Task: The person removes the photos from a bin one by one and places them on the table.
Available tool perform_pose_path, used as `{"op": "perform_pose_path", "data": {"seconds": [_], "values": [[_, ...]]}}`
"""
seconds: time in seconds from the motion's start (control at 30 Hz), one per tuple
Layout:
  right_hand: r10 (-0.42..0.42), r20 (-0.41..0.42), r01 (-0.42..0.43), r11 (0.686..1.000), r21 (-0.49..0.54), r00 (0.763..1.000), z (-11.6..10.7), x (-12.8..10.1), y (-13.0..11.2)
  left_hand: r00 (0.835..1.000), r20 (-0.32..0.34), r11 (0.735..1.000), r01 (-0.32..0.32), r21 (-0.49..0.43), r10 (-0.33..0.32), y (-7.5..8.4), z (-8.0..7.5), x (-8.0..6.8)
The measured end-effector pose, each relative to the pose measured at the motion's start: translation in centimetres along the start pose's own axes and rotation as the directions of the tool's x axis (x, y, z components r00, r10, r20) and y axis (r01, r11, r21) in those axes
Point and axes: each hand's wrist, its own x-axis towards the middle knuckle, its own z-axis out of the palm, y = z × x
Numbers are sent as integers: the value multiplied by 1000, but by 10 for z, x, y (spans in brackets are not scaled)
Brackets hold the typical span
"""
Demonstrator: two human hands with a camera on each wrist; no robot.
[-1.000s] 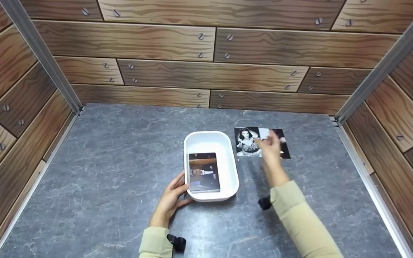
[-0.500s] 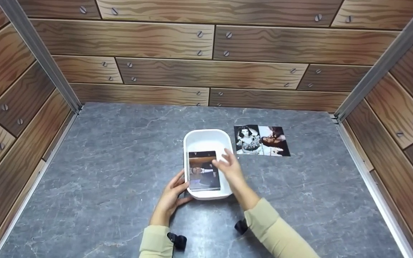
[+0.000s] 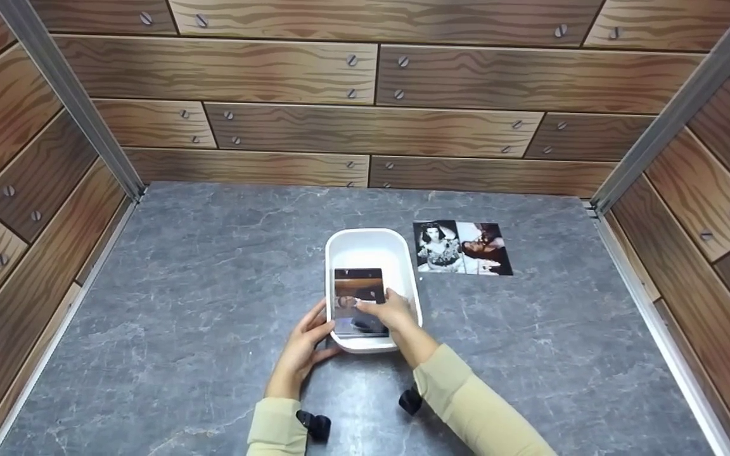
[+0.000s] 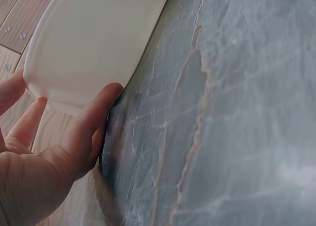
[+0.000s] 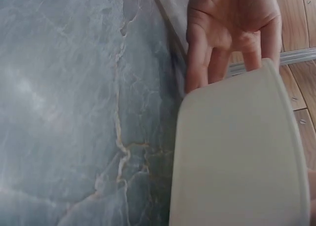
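Observation:
A white rectangular container (image 3: 374,247) rests on the grey marbled table with a photo (image 3: 358,284) lying inside. That photo shows a person in dark clothing; whether others lie beneath it, I cannot tell. My left hand (image 3: 298,348) grips the container's near left corner, its fingers spread around the outside. In the left wrist view the left hand (image 4: 54,157) presses against the pale outer wall. My right hand (image 3: 393,310) reaches into the container, thumb over the photo and fingers near its right edge. Whether they pinch it is hidden.
To the right of the container, two photos lie side by side: a black-and-white portrait (image 3: 438,248) and a colour photo (image 3: 484,248). Wood-patterned walls (image 3: 371,133) with grey metal corner posts (image 3: 675,114) surround the table (image 3: 213,272) at the back and sides.
My right hand has moved left from the two photos on the table and down into the container onto the photo there. The left hand has stayed on the container's corner.

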Motion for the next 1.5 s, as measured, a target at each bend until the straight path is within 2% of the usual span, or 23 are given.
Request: {"op": "perform_pose_path", "data": {"seconds": [0.2, 0.4, 0.57, 0.77, 0.83, 0.93, 1.03, 1.27, 1.5], "values": [[11, -48, -13, 998, -57, 999, 3, 0, 1, 1000, -8, 1000, 12, -4, -12, -1, 1, 1], [7, -44, -9, 999, -40, 999, 2, 1, 1, 1000, -9, 1000, 11, -3, -11, 0, 0, 0], [25, -50, -29, 997, -75, 998, 1, -1, 0, 1000, -13, 1000, 13, 0, -13, 1, 0, 0], [-66, -153, 36, 981, -193, 986, 2, -4, -1, 1000, -12, 1000, 21, 5, -21, 0, 0, 0], [-115, -173, 86, 982, -166, 978, 4, -5, 0, 1000, -3, 1000, 17, 11, -17, -1, -1, 0], [-168, -154, 159, 985, -68, 974, 5, -6, 1, 1000, 10, 1000, 7, 13, -8, -1, -1, 1], [-204, -96, 206, 978, 10, 974, 6, -6, 1, 1000, 16, 1000, 3, 14, -3, -1, -2, 1], [-207, -34, 202, 973, -112, 978, 6, -8, 1, 1000, 2, 1000, 17, 5, -17, 0, -1, 0], [-194, -38, 190, 978, -91, 980, 8, -7, 1, 1000, -9, 1000, 15, 3, -15, 0, 1, 0]]}}
